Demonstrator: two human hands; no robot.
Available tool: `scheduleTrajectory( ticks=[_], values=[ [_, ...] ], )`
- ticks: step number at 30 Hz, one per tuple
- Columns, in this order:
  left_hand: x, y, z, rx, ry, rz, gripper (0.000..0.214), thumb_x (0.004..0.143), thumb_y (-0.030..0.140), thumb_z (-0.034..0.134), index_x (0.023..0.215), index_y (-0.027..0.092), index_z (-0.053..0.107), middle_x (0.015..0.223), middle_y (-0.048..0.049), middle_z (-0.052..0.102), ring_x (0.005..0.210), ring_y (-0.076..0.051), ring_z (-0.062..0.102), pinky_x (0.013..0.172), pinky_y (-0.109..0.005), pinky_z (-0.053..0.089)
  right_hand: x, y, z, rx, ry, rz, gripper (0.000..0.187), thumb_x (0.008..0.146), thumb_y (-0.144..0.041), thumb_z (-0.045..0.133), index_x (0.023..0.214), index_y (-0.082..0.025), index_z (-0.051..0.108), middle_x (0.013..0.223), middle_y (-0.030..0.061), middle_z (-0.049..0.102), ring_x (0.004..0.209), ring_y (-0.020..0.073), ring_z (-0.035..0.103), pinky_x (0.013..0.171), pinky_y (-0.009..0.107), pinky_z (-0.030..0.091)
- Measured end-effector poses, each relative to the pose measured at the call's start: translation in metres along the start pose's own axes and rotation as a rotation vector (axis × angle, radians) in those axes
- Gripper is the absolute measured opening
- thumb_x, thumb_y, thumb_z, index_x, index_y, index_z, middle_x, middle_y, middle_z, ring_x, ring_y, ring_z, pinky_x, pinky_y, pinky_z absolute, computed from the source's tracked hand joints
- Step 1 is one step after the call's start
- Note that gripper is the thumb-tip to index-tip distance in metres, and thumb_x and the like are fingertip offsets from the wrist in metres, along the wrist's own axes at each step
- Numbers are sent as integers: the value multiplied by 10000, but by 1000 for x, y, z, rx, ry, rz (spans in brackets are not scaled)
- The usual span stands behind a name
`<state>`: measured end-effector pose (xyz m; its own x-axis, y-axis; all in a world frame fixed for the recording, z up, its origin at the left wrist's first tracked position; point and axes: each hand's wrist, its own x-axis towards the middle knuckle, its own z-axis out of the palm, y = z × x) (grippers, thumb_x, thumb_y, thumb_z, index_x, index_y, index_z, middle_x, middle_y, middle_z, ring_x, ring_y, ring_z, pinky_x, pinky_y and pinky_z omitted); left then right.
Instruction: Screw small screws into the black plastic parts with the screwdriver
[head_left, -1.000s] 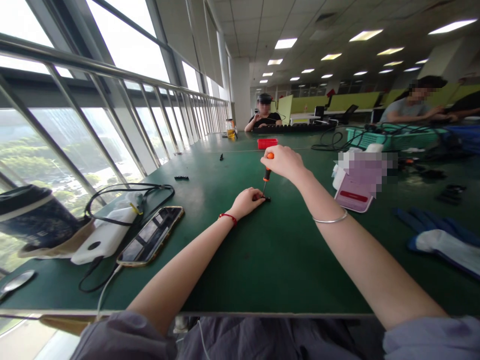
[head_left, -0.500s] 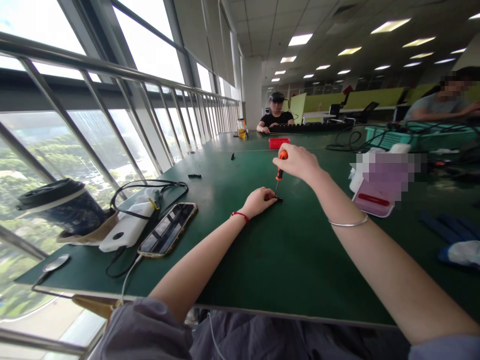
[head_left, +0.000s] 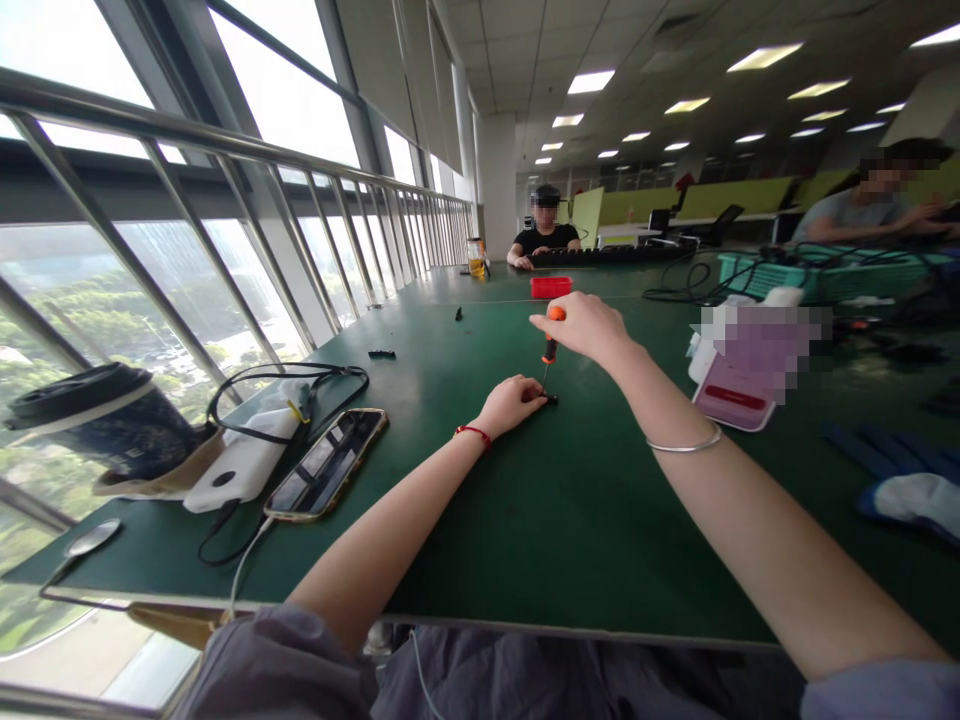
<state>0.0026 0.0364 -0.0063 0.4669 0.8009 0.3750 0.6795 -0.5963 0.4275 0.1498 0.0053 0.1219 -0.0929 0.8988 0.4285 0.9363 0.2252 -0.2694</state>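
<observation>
My right hand (head_left: 585, 325) is closed round the orange-and-black handle of a screwdriver (head_left: 550, 350), its shaft pointing down, almost upright. The shaft's lower end meets a small black part (head_left: 552, 400) on the green table (head_left: 480, 540). My left hand (head_left: 514, 402) rests on the table with its fingers closed on that part, hiding much of it. Where exactly the tip sits is too small to tell. Two other small black pieces lie farther off: a flat strip (head_left: 382, 354) and a little upright piece (head_left: 459, 314).
Left of my arms lie a phone (head_left: 330, 468), a white power bank (head_left: 240, 465), looped black cable and a lidded cup (head_left: 112, 420). Beyond my hands is a red box (head_left: 551, 288). To the right are a pinkish boxed item (head_left: 739, 385), gloves (head_left: 919, 498) and a teal basket (head_left: 825, 280). Two people sit farther away.
The whole view has shifted slightly, with things appearing a little farther left. Both hands keep their hold, and the screwdriver stays on the black part.
</observation>
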Motion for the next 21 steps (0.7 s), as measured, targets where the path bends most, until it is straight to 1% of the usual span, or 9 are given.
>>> scheduleTrajectory(
  ticks=[3,5,8,11,14,16,18,21],
  values=[
    [0,2,-1,-8,-2,-8,166,789,287,571,855,171,669,797,-30,602,717,-149,557,664,-260,461,1,2,0,-7,13,2,229,752,-411,485,816,-243,626,824,49,662,772,225,594,620,304,400],
    [-1,2,-2,-16,-3,-12,172,787,283,573,869,168,670,808,-34,608,726,-153,563,676,-264,467,2,3,0,-6,14,5,241,729,-404,502,863,-242,619,842,51,662,763,225,593,613,304,401],
    [-3,1,-2,-26,-1,-13,187,786,290,579,890,163,668,834,-41,615,750,-160,572,699,-272,472,2,4,-1,-3,8,18,258,763,-432,456,789,-229,614,821,61,661,756,227,593,615,309,400],
    [-4,-1,-1,-20,1,-7,193,786,283,577,899,154,666,843,-47,614,762,-168,574,710,-278,470,1,2,-2,6,2,14,276,791,-417,422,725,-227,610,806,59,661,765,222,593,625,306,398],
    [-4,-2,0,-16,2,-1,188,788,269,570,902,151,663,854,-48,612,769,-170,574,717,-281,470,-1,0,-3,14,3,-10,215,746,-390,482,813,-238,618,835,43,664,764,216,589,629,302,402],
    [-4,-1,0,-13,2,0,183,790,267,569,903,156,662,860,-46,610,771,-168,576,722,-280,473,-2,-1,-4,9,0,-18,231,721,-400,512,857,-243,614,851,39,662,764,218,588,628,304,405],
    [-4,0,-1,-6,0,1,179,794,269,567,902,161,660,862,-45,606,772,-166,578,725,-278,476,-1,0,-4,1,-5,-16,244,738,-440,503,822,-241,614,843,44,661,767,224,591,628,310,407],
    [-4,1,-2,-4,-2,-3,174,800,267,566,902,160,658,869,-47,601,769,-162,579,727,-275,479,0,1,-3,-8,0,-3,324,801,-485,432,720,-228,611,802,57,659,777,227,596,636,316,409]
  ],
)
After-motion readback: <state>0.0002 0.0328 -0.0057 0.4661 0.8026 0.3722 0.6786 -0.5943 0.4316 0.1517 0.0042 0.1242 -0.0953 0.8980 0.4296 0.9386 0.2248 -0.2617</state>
